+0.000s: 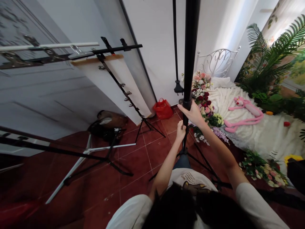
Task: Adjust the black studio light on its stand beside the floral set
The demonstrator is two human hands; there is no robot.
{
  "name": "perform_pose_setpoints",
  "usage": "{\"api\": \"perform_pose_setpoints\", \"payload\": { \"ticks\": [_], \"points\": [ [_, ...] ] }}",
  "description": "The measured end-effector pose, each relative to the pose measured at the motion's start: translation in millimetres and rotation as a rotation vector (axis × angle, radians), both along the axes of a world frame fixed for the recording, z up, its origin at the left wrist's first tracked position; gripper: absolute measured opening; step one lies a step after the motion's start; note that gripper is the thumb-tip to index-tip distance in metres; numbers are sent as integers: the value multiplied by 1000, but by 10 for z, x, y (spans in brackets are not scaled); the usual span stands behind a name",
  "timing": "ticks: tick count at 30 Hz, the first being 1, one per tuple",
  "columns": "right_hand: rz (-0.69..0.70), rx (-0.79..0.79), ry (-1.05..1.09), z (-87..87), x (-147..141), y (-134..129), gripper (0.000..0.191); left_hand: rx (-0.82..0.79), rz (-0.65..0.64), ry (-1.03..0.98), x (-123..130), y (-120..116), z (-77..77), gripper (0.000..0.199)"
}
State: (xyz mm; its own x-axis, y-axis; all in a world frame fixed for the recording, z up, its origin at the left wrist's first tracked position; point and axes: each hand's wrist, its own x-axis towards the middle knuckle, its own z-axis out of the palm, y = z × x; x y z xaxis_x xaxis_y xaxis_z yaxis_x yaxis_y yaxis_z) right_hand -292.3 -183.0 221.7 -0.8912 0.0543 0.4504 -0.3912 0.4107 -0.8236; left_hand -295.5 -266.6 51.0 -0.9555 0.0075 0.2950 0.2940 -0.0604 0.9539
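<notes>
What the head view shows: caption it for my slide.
Right hand grips a black pole above the left hand, near flowers and a bed.

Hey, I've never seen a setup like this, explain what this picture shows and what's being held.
There's no robot: this is one view from a camera worn on someone's head, looking forward and down. Their right hand grips a black pole; the left hand is curled at the pole lower down, its hold unclear. To the right, a pink plush toy lies on a cream cover, with flowers along its edge. Left of the pole, a red bag sits on the tiled floor.
</notes>
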Motion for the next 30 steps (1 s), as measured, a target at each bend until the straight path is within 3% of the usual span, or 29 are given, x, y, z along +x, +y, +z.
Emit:
{"api": "perform_pose_setpoints", "payload": {
  "ticks": [4,7,10,16,22,26,30],
  "points": [
    [-74,48,-196,-520,154,-59,41,-25,-96,6,165,-64,-241,70],
    [-135,47,-267,-770,211,-103,37,-61,-136,-33,251,-76,-373,59],
    [-162,27,-222,-818,204,-137,36,-97,-130,-28,262,-86,-409,50],
    [-104,5,-258,-816,182,-104,41,-99,-109,-66,259,-70,-386,51],
    [354,-21,-295,-873,170,559,57,-102,-95,-72,286,-52,-331,45],
    [290,-120,-381,-1125,181,870,48,-116,-68,-92,297,-49,-300,43],
    [267,-227,-492,-1461,185,799,44,-136,-70,-70,302,-47,-289,43]
  ]
}}
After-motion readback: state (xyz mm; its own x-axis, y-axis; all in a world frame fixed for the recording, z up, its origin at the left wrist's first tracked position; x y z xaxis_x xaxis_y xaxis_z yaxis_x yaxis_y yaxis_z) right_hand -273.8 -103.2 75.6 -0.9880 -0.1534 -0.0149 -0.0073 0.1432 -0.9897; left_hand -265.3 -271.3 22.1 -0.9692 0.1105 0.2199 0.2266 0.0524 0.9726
